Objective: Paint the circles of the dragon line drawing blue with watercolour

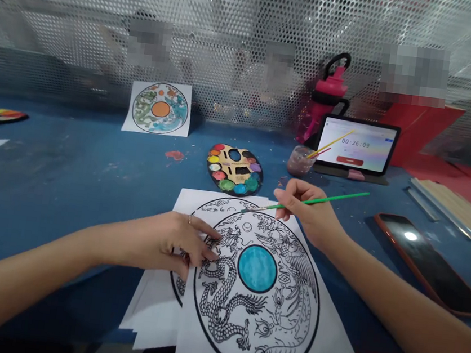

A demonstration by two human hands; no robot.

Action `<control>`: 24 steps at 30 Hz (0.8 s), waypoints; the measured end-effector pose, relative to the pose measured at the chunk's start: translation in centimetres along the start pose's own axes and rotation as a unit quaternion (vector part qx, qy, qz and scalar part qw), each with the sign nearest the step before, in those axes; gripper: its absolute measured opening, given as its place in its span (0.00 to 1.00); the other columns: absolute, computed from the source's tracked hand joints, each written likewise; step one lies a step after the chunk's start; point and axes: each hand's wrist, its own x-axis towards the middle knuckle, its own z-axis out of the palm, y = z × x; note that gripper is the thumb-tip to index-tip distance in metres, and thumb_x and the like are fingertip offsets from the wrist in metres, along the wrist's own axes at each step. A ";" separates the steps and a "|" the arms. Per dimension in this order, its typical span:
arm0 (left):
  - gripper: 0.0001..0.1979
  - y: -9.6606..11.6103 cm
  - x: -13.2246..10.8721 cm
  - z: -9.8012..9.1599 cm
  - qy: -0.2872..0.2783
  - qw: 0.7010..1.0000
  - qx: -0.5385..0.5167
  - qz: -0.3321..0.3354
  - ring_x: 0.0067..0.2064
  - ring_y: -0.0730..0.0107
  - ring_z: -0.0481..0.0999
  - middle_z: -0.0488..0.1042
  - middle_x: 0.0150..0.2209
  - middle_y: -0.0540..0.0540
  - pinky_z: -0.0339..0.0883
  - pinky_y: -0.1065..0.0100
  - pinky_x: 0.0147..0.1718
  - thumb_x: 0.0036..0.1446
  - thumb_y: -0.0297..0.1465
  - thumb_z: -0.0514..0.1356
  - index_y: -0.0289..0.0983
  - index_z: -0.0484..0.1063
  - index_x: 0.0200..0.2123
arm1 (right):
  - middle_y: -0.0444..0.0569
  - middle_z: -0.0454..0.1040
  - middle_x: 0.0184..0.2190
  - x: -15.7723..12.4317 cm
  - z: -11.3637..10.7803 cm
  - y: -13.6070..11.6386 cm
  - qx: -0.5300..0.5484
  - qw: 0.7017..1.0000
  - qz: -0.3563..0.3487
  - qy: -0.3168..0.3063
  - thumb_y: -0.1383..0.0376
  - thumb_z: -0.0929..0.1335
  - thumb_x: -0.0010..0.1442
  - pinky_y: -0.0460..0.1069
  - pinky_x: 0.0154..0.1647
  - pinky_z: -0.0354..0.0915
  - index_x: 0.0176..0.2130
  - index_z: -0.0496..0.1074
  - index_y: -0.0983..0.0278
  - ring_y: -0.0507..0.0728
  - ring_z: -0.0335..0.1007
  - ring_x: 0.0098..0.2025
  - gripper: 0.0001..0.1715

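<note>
Pinching a green brush (326, 200) near its hairy end, the right hand (313, 215) held the tip by the top of the big black ring (317, 316) on the top sheet (329, 343). It was too small to tell if the tip touched the paper. The left hand (181, 238) gripped nothing; its fingers were a bit spread and seemed to rest on the dragon drawing (218, 305), at the left side of the same sheet.

That seemed a good way to stop the paper from sliding, since it lay crooked over another sheet (156, 309). For neat paint, a soft touch and just a little color on the tip seemed wise, because the black lines stood so close together. Fingers were best kept off the blue circle (258, 268) in the middle, which may have been damp.

The paint palette (235, 171) sat just past the sheets, and the water cup (300, 162) stood beyond the right hand, so both looked easy to reach.
</note>
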 end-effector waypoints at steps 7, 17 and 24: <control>0.17 1.5 2.4 1.4 0.096 0.987 0.119 -0.046 0.31 0.65 0.74 0.75 0.28 0.46 0.67 0.67 0.29 0.56 0.45 0.58 0.35 0.73 0.32 | 0.37 0.66 0.15 -0.1 0.6 2.7 0.075 0.995 0.065 0.012 0.65 0.73 0.52 0.42 0.21 0.52 0.22 0.60 0.64 0.45 0.59 0.19 0.18; 0.13 -0.5 2.4 3.6 0.189 0.974 0.119 -0.034 0.44 0.63 0.73 0.74 0.46 0.44 0.70 0.63 0.43 0.62 0.37 0.54 0.36 0.69 0.46 | 0.41 0.70 0.15 0.1 -0.1 3.0 0.026 0.996 0.075 0.033 0.57 0.69 0.57 0.42 0.18 0.51 0.24 0.60 0.63 0.46 0.59 0.16 0.18; 0.12 -0.7 2.3 3.5 0.192 0.976 0.091 -0.045 0.43 0.64 0.74 0.75 0.46 0.45 0.71 0.63 0.42 0.62 0.34 0.54 0.37 0.71 0.45 | 0.39 0.69 0.14 -0.3 -0.2 3.1 0.030 0.993 0.107 0.036 0.63 0.75 0.47 0.41 0.16 0.53 0.21 0.59 0.63 0.46 0.61 0.15 0.21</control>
